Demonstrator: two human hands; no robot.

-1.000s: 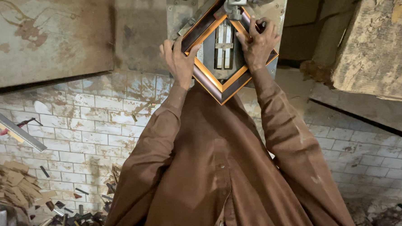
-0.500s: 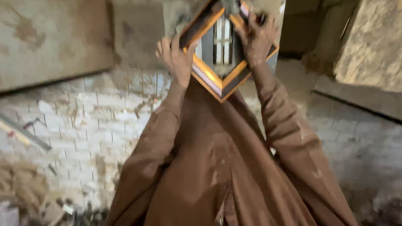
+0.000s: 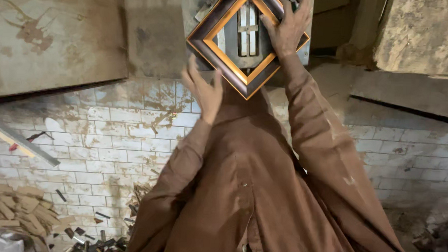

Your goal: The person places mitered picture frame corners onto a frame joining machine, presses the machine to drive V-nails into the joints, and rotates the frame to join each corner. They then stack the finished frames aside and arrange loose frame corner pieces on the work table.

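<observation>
Picture frame, dark brown moulding with a bright orange-gold inner lip, sits turned on its corner like a diamond against a grey metal machine at the top of my view. Largest around it are the worn concrete slabs to the left and right of the machine, and below them a floor of pale bricks, stained and chipped. My brown sleeves and shirt front fill the lower middle of the view.

Through the frame's opening I see two upright metal bars of the machine. My right hand is closed around the frame's upper right side, fingers curled over the moulding near a small metal fitting; I cannot tell for sure whether it also presses on that fitting, as the spot is cropped at the edge. My left hand is open and off the frame, fingers spread, just beside its lower left edge and holding nothing.

On the floor to the left lies a long pale strip of moulding at a slant, with a heap of wooden offcuts below it and small dark chips scattered nearby.
</observation>
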